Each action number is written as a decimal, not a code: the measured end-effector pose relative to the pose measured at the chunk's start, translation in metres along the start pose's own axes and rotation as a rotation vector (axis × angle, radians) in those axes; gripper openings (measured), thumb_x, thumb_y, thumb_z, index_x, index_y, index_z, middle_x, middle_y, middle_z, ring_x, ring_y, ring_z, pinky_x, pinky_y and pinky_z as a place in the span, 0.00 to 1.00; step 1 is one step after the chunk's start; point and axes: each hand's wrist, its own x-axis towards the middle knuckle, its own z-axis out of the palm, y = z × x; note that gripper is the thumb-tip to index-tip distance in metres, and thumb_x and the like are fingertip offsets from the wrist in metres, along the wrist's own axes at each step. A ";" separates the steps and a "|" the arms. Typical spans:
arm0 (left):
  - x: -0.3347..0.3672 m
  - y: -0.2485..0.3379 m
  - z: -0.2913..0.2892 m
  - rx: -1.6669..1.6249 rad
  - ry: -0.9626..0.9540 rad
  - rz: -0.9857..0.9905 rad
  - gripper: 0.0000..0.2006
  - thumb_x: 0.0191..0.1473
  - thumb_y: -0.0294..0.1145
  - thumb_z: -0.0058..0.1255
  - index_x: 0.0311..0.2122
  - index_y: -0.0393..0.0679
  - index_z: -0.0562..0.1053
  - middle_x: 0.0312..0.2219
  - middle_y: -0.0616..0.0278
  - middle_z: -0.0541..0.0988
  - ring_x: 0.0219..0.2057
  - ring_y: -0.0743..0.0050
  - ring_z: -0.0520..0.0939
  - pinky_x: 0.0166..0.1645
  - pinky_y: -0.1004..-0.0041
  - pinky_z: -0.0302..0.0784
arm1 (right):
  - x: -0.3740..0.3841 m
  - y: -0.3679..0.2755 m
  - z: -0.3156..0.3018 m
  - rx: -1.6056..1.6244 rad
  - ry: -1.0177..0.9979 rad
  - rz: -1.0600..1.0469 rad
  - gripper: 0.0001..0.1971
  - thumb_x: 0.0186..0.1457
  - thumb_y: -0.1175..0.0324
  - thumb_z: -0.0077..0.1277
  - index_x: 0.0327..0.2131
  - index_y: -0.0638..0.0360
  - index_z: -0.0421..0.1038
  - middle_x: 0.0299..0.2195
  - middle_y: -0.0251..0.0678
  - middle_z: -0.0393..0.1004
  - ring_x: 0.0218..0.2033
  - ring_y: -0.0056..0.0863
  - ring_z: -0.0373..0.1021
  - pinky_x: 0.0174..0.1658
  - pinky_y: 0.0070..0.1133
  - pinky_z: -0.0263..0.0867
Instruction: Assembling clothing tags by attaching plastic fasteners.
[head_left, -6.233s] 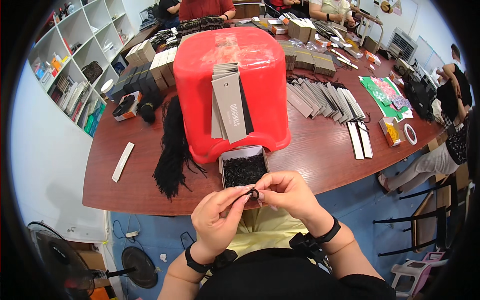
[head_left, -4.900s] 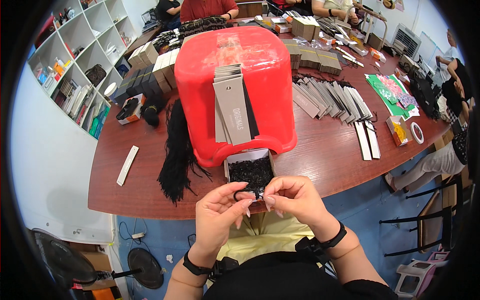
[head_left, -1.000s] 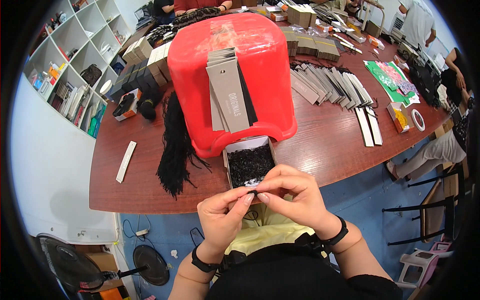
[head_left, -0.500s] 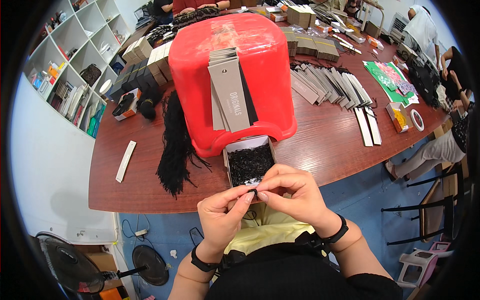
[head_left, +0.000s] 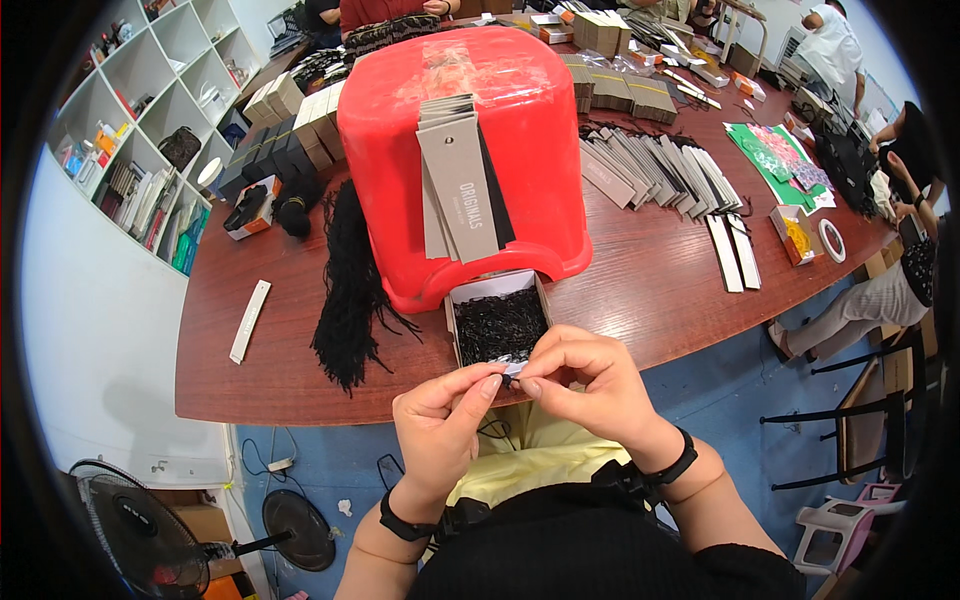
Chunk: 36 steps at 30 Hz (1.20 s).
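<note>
At the near table edge, my left hand (head_left: 440, 415) is closed, thumb and forefinger pinching a small black cord piece (head_left: 508, 382). The fingertips of my right hand (head_left: 595, 385) pinch the same piece from the other side. A loop of dark cord (head_left: 497, 429) shows below my hands. Just beyond the fingers lies an open white box (head_left: 492, 287) full of small black pieces (head_left: 500, 325), too fine to name. Behind it, grey hang tags (head_left: 462, 195) rest in a fanned stack against an upturned red plastic tub (head_left: 550, 150). A bundle of black cords (head_left: 345, 300) lies left of the tub.
A single pale tag (head_left: 250, 322) lies at the left. Rows of grey tags (head_left: 655, 175) and two white strips (head_left: 735, 252) lie at the right, near a small box with yellow contents (head_left: 797, 238). Other people are around the table. A standing fan (head_left: 140, 525) is at lower left.
My fingertips have shifted slightly at the black cord piece, which shows less of its curve now. At the back right, people have changed posture.
</note>
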 end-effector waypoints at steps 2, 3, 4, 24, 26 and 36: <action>0.002 0.002 0.003 -0.054 -0.004 -0.041 0.08 0.46 0.19 0.46 0.35 0.31 0.72 0.26 0.61 0.76 0.22 0.90 0.70 0.26 0.91 0.64 | 0.000 0.002 0.000 0.000 -0.001 -0.010 0.04 0.43 0.77 0.51 0.26 0.63 0.72 0.24 0.29 0.67 0.20 0.09 0.59 0.21 0.09 0.54; 0.002 0.003 0.004 -0.105 -0.005 -0.079 0.08 0.47 0.19 0.46 0.35 0.31 0.72 0.26 0.62 0.75 0.20 0.92 0.68 0.24 0.91 0.62 | 0.001 0.002 0.000 0.003 -0.005 -0.022 0.05 0.43 0.77 0.50 0.27 0.63 0.72 0.24 0.29 0.67 0.20 0.09 0.59 0.21 0.09 0.54; 0.003 0.003 0.003 -0.105 -0.005 -0.077 0.08 0.47 0.19 0.46 0.35 0.31 0.72 0.26 0.62 0.75 0.20 0.92 0.68 0.24 0.91 0.62 | 0.001 0.002 0.000 0.003 -0.006 -0.023 0.05 0.43 0.77 0.50 0.27 0.63 0.72 0.24 0.29 0.67 0.20 0.09 0.59 0.21 0.09 0.54; 0.009 -0.002 -0.003 -0.285 -0.081 -0.292 0.08 0.48 0.24 0.46 0.34 0.33 0.72 0.19 0.68 0.73 0.12 0.94 0.57 0.16 0.88 0.49 | 0.007 0.002 -0.005 0.487 -0.170 0.437 0.07 0.49 0.69 0.48 0.29 0.61 0.71 0.21 0.27 0.68 0.17 0.10 0.56 0.19 0.09 0.51; 0.009 -0.002 -0.003 -0.287 -0.087 -0.295 0.08 0.48 0.24 0.46 0.34 0.33 0.72 0.18 0.69 0.72 0.12 0.95 0.57 0.16 0.88 0.48 | 0.006 0.002 -0.005 0.497 -0.161 0.437 0.06 0.49 0.69 0.48 0.30 0.61 0.71 0.21 0.26 0.68 0.17 0.09 0.56 0.19 0.09 0.51; 0.007 -0.003 -0.004 -0.248 -0.120 -0.310 0.08 0.47 0.22 0.47 0.35 0.33 0.72 0.17 0.72 0.70 0.13 0.96 0.58 0.17 0.90 0.49 | 0.005 0.007 -0.007 0.523 -0.142 0.448 0.05 0.47 0.72 0.49 0.29 0.61 0.70 0.20 0.25 0.68 0.18 0.08 0.57 0.20 0.08 0.51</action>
